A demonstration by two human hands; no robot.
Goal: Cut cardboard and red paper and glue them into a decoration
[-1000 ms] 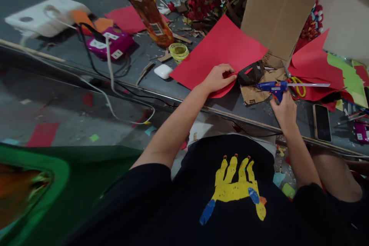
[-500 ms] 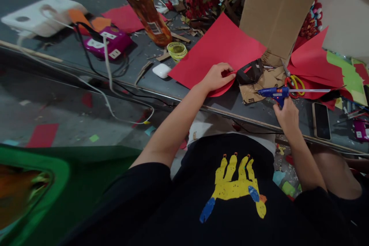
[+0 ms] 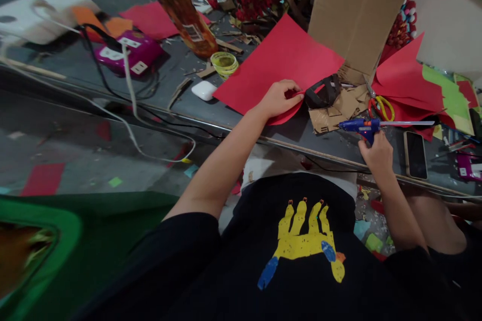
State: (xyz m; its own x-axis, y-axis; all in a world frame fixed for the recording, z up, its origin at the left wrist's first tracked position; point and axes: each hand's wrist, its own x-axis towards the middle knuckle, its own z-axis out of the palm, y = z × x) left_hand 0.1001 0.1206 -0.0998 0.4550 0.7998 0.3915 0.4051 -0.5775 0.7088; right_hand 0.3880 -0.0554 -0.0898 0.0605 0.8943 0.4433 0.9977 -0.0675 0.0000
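My left hand (image 3: 280, 99) pinches the curled lower edge of a large red paper sheet (image 3: 286, 55) lying over the table's front part. Just right of those fingers sits a dark brown strip frame (image 3: 323, 93), resting partly on torn cardboard pieces (image 3: 344, 106). My right hand (image 3: 378, 153) is wrapped round the handle of a blue glue gun (image 3: 360, 125). The gun's nozzle points left, over the lower edge of the cardboard, and a long clear glue stick (image 3: 408, 123) sticks out of its back. Scissors (image 3: 382, 106) with red and yellow handles lie just above the gun.
A phone (image 3: 415, 155) lies right of my right hand. Leftward are a white case (image 3: 204, 90), a yellow tub (image 3: 225, 63), a bottle (image 3: 188, 20) and a purple power strip (image 3: 130, 52) with cables. Tall cardboard (image 3: 361, 10) stands behind. Another person's leg (image 3: 437, 218) shows at lower right.
The view has shifted a little, so most things appear slightly further left. The glue gun sits slightly lower relative to the cardboard. Both hands keep their holds.
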